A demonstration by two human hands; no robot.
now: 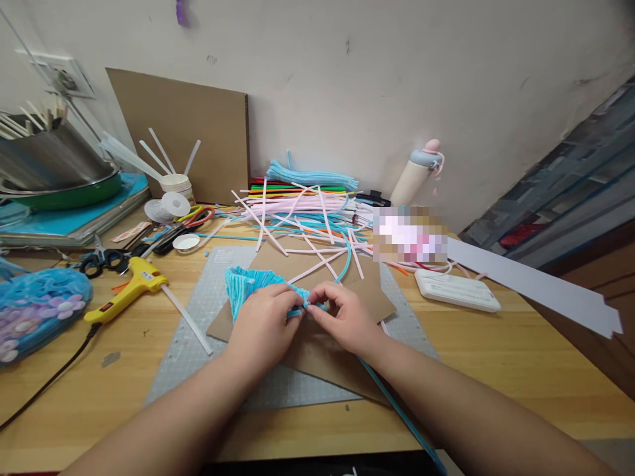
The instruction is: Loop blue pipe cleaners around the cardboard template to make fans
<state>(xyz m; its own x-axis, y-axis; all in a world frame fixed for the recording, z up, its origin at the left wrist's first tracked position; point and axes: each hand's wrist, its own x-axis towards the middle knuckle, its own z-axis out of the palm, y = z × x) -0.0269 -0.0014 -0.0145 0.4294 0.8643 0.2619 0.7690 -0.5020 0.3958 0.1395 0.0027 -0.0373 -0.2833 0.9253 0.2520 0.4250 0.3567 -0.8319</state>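
Over a sheet of brown cardboard [337, 350], both hands meet at a light-blue piece made of pipe cleaners [248, 284]. My left hand [270, 317] is closed on its right end, hiding part of it. Close beside it, my right hand [342, 314] pinches a blue pipe cleaner at the same spot, thumb and forefinger together. A long blue strand [391, 396] runs from under my right wrist to the table's front edge. The cardboard lies on a grey cutting mat [188, 317].
A yellow glue gun [124, 294] and scissors [103, 258] lie to the left, near a blue flowered item [40, 307]. Bundles of coloured pipe cleaners [302, 198] lie behind the cardboard. A white power strip [456, 291] and a bottle [414, 175] are on the right.
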